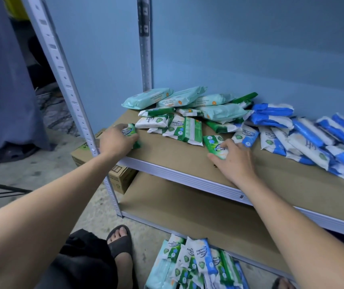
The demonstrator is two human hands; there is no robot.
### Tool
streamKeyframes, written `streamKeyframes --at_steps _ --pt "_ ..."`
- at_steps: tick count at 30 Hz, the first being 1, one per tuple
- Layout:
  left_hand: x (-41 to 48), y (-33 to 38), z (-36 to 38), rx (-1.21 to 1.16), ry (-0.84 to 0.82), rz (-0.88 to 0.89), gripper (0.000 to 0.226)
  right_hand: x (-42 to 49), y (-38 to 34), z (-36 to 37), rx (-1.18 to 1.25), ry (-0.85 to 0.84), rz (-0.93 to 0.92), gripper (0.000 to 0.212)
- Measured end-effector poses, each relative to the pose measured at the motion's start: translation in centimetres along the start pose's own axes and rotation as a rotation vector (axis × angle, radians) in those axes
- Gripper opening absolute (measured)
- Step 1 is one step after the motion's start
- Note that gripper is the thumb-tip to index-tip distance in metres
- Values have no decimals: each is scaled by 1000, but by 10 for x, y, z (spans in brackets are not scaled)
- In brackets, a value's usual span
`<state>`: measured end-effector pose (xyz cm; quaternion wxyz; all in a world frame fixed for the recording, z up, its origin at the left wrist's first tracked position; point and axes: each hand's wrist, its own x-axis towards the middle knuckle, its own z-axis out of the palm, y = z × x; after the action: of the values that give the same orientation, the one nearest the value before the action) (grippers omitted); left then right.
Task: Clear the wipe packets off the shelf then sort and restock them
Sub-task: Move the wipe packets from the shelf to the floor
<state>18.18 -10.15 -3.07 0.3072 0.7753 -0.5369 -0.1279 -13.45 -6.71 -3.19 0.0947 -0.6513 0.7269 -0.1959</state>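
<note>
On the shelf (167,152), both hands grabbing green packets
Left hand (117,142) closed round a green packet (130,132), right hand (234,158) closed on another green packet (216,146); I'd lift straight off, don't nudge the pile (187,115).

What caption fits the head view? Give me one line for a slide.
Both hands, left and right, each grip a green wipe packet on the shelf.

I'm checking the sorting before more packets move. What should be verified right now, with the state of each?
1. Left hand grips a green pine wipe packet: ok.
2. Right hand holds another green packet: ok.
3. Bare brown shelf board between the hands for placing: ok.
4. Blue packets grouped at the right: ok.
5. Mixed pile on the floor sorted: not ok.
6. Lower shelf stocked: not ok.
</note>
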Motion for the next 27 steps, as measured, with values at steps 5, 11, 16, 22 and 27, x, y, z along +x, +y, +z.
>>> streamKeyframes --at_steps 5,11,16,22,27 --pt "-5 -3 2 -8 -34 15 39 -7 4 -8 -12 12 -4 35" --pt "-18 -12 -3 108 16 110 46 -16 14 -12 -84 -12 -49 51" --pt "-30 -16 -13 42 36 93 40 -29 19 -20 -164 -8 -68 52" --pt "-82 -10 -10 -112 27 244 43 -63 25 -24 -124 15 -102 51" --pt "-133 6 9 -214 -52 391 44 -103 24 -22 4 49 -186 52"
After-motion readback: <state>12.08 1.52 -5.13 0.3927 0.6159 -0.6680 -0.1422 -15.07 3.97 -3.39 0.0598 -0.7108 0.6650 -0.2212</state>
